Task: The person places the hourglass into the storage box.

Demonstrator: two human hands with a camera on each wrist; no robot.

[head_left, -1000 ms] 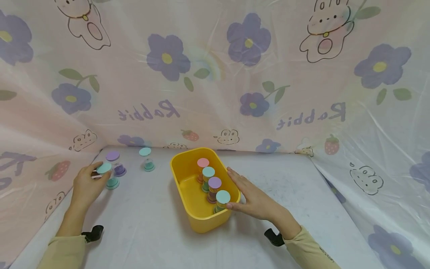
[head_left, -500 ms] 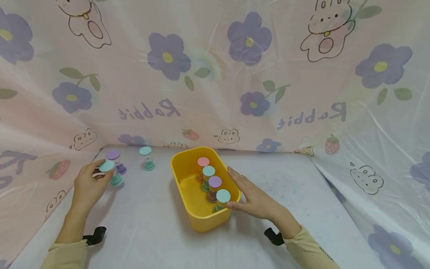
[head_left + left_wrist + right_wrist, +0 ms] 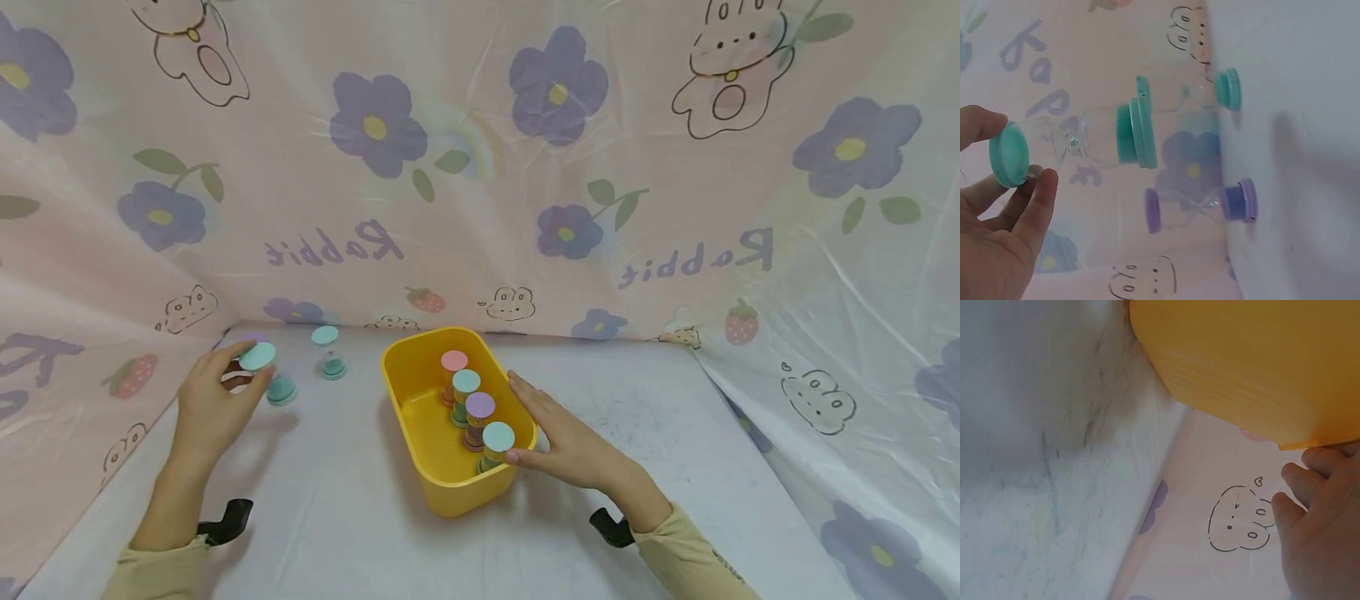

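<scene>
1. Lifted off the counter point(image 3: 360, 517) since the earlier frames, a teal-capped sand timer point(image 3: 266, 372) now hangs in the air near the far left corner, carried a little toward the middle; the other hand and the tub have not moved.
2. Largest in view, a pale counter runs under a pink flowered backdrop point(image 3: 480, 167) that wraps round its far and side edges.
3. Next in size, a yellow tub point(image 3: 420, 417) sits near the counter's middle. Four sand timers stand upright in a row along its right inner wall, capped pink point(image 3: 453, 362), teal point(image 3: 466, 382), purple point(image 3: 480, 406) and teal point(image 3: 498, 436).
4. At the tub's right rim, the right hand point(image 3: 562, 442) lies flat with straight fingers against the outer wall, steadying it; nothing is held.
5. Toward the far left corner, the left hand point(image 3: 213, 408) pinches the raised timer by its upper cap, thumb and fingers curled round the disc; the wrist view shows the glass and lower cap point(image 3: 1138, 132) hanging free of the counter.
6. Smallest, two timers remain standing by the far edge: a teal one point(image 3: 328, 354) and a purple one point(image 3: 1200, 209), largely hidden behind the left hand in the head view.
7. Judged from this, a timer is mid-transfer. The next move probably calls for carrying it right, over the tub's rim, and lowering it upright into the bare left half.
</scene>
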